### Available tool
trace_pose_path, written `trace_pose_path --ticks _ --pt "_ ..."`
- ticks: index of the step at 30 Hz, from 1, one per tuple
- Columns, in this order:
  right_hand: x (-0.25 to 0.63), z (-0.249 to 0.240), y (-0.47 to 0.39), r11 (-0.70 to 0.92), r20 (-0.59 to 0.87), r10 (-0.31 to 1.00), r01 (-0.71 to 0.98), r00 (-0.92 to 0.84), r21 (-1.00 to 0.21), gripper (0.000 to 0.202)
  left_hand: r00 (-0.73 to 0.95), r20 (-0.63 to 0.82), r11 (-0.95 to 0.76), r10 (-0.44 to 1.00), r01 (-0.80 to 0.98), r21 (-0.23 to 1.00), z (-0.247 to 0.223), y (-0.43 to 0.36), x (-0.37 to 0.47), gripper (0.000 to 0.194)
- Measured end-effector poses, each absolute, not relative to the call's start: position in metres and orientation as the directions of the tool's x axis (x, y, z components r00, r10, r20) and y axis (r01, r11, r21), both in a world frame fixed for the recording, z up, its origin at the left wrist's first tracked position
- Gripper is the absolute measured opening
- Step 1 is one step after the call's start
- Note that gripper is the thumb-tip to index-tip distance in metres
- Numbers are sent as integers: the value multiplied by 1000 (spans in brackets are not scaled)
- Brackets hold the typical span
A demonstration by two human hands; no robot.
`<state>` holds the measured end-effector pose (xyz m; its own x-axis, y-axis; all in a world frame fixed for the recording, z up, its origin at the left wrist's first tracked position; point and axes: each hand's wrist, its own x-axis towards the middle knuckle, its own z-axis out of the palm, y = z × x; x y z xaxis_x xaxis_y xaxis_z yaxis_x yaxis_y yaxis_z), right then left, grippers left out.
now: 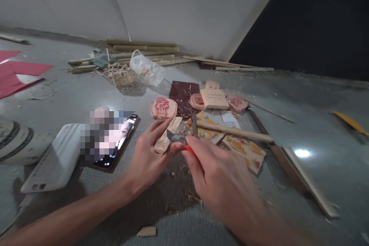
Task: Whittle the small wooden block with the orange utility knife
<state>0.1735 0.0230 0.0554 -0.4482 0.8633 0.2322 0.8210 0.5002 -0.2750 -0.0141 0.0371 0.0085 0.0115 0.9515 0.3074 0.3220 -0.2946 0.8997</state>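
A small pale wood block [162, 144] is gripped between the fingers and thumb of my left hand [147, 153]. My right hand [216, 167] is closed around a knife with an orange handle, most of it hidden in the fist. The knife's grey blade [174, 137] lies against the block's right side, close to my left thumb. Just beyond my hands sits a rounded wood piece [163, 108] with a red figure on it. A hammer-like tool with a long wooden handle [239, 132] rests on patterned packaging [245, 153] beyond my right hand.
Left of my hands lie a lit phone [127, 134] and a white power-bank-like device [56, 157]. Ahead are a dark red sheet [184, 89], a carved block [215, 98], a clear plastic container [147, 69] and bamboo sticks [144, 48]. A yellow-handled tool [350, 121] lies far right. Shavings litter the floor.
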Motion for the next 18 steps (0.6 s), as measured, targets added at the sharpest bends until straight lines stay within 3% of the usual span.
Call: trace_pose_path --ticks 13,18 --pt "173 53 21 536 281 835 813 -472 -229 25 9 266 -260 964 259 930 9 35 -17 57" --pt "176 51 25 518 290 845 822 -449 -237 25 11 270 -266 963 220 939 7 34 -14 41"
